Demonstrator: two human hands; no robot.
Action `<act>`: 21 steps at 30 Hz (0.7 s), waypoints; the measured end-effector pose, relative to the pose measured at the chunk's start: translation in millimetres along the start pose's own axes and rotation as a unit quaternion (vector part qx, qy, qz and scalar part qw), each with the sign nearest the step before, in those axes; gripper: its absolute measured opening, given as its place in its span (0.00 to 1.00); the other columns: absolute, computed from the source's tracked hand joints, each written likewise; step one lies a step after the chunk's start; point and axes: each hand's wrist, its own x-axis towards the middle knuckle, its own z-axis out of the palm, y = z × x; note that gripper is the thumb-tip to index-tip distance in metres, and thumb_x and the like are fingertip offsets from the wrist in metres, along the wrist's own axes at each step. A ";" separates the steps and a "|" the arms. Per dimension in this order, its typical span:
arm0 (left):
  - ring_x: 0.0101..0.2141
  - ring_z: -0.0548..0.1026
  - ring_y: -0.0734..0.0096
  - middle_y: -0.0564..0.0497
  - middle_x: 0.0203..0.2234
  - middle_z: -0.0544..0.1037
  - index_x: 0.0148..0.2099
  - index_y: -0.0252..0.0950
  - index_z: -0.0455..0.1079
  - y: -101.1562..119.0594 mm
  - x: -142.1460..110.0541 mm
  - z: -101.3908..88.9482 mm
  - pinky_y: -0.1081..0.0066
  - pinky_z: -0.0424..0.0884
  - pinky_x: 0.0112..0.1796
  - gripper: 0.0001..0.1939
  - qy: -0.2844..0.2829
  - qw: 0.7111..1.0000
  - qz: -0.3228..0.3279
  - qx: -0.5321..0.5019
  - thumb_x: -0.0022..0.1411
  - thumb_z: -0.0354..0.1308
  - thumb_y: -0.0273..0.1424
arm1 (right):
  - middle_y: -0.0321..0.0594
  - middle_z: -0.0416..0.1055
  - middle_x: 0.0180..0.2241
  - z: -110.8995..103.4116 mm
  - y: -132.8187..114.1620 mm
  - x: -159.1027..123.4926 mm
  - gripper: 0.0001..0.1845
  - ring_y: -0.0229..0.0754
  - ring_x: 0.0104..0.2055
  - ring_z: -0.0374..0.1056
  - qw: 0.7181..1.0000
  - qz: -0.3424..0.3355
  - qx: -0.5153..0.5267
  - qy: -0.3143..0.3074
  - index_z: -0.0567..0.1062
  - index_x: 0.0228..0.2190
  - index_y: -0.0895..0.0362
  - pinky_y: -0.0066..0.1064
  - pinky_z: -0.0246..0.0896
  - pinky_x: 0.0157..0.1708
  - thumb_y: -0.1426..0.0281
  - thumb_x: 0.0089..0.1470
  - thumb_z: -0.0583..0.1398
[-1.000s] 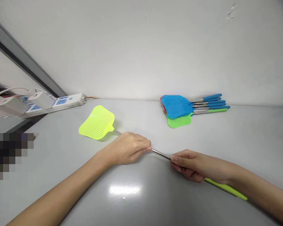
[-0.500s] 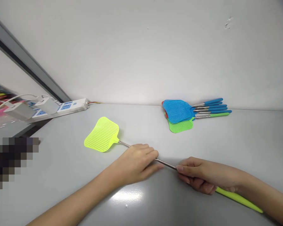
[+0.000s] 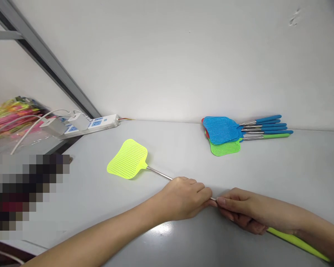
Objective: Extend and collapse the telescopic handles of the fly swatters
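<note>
A yellow-green fly swatter (image 3: 129, 158) with a thin metal rod lies slantwise over the grey table, its mesh head at the left. My left hand (image 3: 185, 198) is closed around the middle of the rod. Close beside it, my right hand (image 3: 243, 209) pinches the rod between thumb and fingers, near the handle. The yellow-green grip passes under my right wrist toward the lower right. Both hands hide parts of the rod.
Several blue fly swatters (image 3: 221, 129) lie stacked by the wall, with a green one (image 3: 225, 148) and a bit of red beneath. A power strip (image 3: 100, 122) with white plugs stands at the back left. Colourful bagged items (image 3: 19, 115) lie beyond it.
My left hand has slid along the rod toward my right hand, narrowing the gap and baring more rod near the mesh head. The view has shifted slightly left.
</note>
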 end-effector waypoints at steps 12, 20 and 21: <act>0.18 0.64 0.79 0.58 0.17 0.67 0.26 0.35 0.58 -24.1 0.4 -15.3 0.76 0.57 0.20 0.18 0.018 0.999 0.033 0.032 0.64 0.39 0.38 | 0.28 0.44 0.18 -3.3 -8.3 -1.9 0.18 0.27 0.17 0.37 0.998 -0.061 0.001 -0.005 0.59 0.23 0.58 0.21 0.29 0.12 0.58 0.54 0.50; 0.20 0.65 0.79 0.57 0.18 0.67 0.27 0.35 0.60 -34.1 -4.0 -20.9 0.76 0.56 0.22 0.19 -0.013 0.999 0.023 0.025 0.65 0.37 0.38 | 0.27 0.42 0.18 -7.1 -9.1 -1.1 0.20 0.27 0.17 0.35 0.996 -0.083 -0.013 -0.024 0.58 0.22 0.58 0.21 0.28 0.12 0.54 0.51 0.52; 0.20 0.65 0.79 0.57 0.19 0.67 0.27 0.35 0.60 -34.7 -4.5 -21.4 0.76 0.55 0.22 0.19 -0.016 0.999 0.021 0.022 0.65 0.37 0.38 | 0.27 0.42 0.18 -7.3 -9.3 -1.4 0.20 0.27 0.17 0.35 0.996 -0.083 -0.013 -0.025 0.58 0.22 0.58 0.21 0.28 0.12 0.54 0.51 0.52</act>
